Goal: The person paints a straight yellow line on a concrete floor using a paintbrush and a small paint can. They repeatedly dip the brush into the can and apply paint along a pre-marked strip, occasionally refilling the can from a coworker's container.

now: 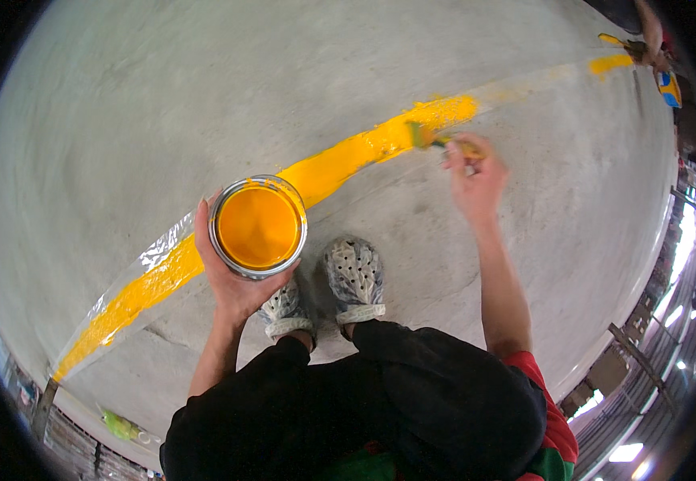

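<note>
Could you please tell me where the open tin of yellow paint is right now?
In the head view, the open round metal tin of yellow paint sits left of centre, cupped in the left hand, above the yellow painted floor stripe and just left of the perforated white shoes.

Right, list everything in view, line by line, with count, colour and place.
round metal paint can: one, silver, full of yellow paint, cupped from below in the left hand
paintbrush: one, yellow-smeared, in the right hand, bristles on the stripe
painted stripe: one, yellow, curving across the floor
clear masking tape: along the stripe's edge
concrete floor: grey
another person's hand: one, top right, by the stripe's far end
perforated clogs: two, paint-spattered white, below the stripe
left hand: one
right hand: one
</note>
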### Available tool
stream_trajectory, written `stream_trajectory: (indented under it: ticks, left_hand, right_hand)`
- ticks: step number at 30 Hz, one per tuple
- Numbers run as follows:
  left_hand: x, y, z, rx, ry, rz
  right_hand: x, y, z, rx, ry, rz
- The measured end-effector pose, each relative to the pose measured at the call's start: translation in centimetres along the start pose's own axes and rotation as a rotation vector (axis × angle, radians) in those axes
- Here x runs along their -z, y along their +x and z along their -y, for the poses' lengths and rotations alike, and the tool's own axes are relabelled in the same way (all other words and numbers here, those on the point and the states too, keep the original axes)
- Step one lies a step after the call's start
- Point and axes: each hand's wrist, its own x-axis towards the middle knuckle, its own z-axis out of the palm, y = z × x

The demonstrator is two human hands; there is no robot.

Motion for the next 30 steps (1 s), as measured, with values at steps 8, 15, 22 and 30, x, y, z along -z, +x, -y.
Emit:
stream_trajectory:
  ticks: [8, 15, 22, 30]
  left_hand:
    - [0.1, -0.1, 0.2, 0.014, -0.016, -0.027]
    - [0.0, -0.1, -0.1, 0.055, -0.008, -0.017]
    - [0.3, -0.2, -0.1, 0.039, 0.002, -0.011]
    - [0.4, -0.2, 0.2, 0.028, -0.027, -0.011]
  right_hand:
    - [-1.2, -1.9, 0.3, 0.623, -0.301, -0.045]
    - [-2.6, -2.7, 1.4, 0.457, -0.355, 0.006]
    - [-4.4, -3.8, 2.3, 0.113, 0.091, 0.096]
    - [-1.9, -2.1, 2.2, 0.603, -0.374, -0.027]
